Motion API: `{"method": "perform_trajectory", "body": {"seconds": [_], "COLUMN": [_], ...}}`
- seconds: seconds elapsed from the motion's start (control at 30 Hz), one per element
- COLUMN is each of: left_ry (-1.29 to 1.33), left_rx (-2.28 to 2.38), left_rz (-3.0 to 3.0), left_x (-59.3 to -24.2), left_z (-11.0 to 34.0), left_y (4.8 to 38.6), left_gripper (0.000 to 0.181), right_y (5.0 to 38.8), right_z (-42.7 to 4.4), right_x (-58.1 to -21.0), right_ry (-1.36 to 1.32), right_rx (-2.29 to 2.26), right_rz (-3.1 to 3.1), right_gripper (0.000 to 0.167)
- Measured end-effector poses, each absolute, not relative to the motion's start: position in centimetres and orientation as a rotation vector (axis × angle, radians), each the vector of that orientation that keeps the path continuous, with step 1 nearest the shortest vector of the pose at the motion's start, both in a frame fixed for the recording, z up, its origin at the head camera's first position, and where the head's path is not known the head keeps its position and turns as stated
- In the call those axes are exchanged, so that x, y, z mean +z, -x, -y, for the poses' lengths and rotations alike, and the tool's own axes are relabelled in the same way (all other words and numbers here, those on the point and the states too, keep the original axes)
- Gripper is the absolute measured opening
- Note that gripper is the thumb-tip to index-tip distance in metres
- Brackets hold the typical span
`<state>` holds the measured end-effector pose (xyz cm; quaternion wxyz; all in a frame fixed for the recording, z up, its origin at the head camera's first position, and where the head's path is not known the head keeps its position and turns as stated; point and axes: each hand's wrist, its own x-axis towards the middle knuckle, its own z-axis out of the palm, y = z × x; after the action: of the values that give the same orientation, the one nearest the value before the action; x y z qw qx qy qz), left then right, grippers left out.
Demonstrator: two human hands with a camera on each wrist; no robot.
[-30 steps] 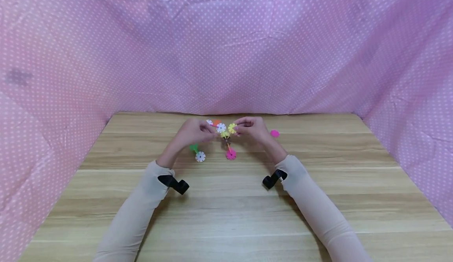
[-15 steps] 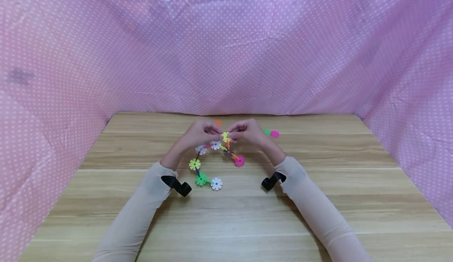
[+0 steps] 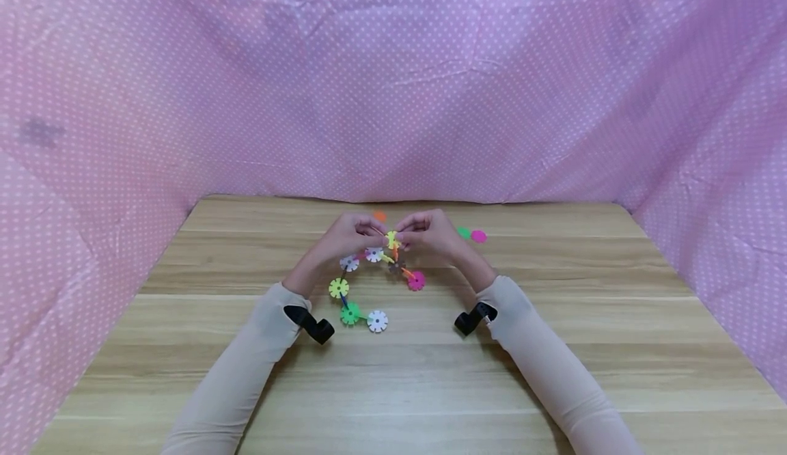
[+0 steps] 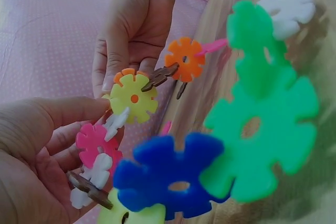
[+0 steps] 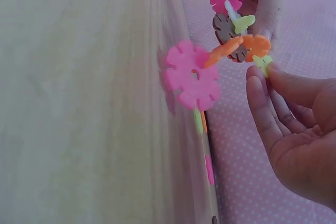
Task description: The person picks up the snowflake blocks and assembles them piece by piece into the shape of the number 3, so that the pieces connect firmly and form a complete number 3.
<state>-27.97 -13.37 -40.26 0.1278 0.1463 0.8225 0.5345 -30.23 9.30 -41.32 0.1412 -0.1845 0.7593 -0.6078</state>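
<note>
Flower-shaped plastic discs, slotted edge to edge, form a curved chain that hangs below my hands in the head view. My left hand (image 3: 352, 233) pinches the chain near its upper end. Opposite it, my right hand (image 3: 429, 228) pinches a yellow disc (image 3: 392, 239), which meets an orange disc (image 5: 257, 46). A brown disc (image 5: 227, 32) joins these to a pink disc (image 3: 416, 281) on the right. Down the left side run white (image 3: 350, 263), yellow (image 3: 339, 287) and green (image 3: 350, 313) discs, ending in a white one (image 3: 378, 321). Fingertips partly cover the yellow disc.
Loose orange (image 3: 380, 216), green (image 3: 464, 233) and pink (image 3: 479, 236) discs lie at the back of the wooden table (image 3: 393, 387). A pink dotted cloth (image 3: 393, 86) hangs behind and along both sides.
A second ago the hands were farther apart, the yellow disc in the right one. They came together and the chain swung nearer the front. Over the last half second almost nothing moved.
</note>
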Motion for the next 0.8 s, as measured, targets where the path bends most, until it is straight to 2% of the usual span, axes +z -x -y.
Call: {"method": "perform_trajectory", "body": {"seconds": [0.33, 0.8], "left_ry": [-0.241, -0.293], "left_rx": [1.637, 1.61], "left_rz": [-2.322, -2.354], "left_x": [-40.1, -40.1], "left_z": [14.1, 15.3], "left_y": [27.9, 28.2], "left_gripper": [0.024, 0.025], "right_y": [31.0, 33.4], "right_z": [-10.5, -10.1], "right_x": [-40.1, -41.1], "right_ry": [0.555, 0.787], "right_rx": [-1.778, -1.202], "right_rz": [-2.239, -2.365], "right_gripper": [0.025, 0.026]}}
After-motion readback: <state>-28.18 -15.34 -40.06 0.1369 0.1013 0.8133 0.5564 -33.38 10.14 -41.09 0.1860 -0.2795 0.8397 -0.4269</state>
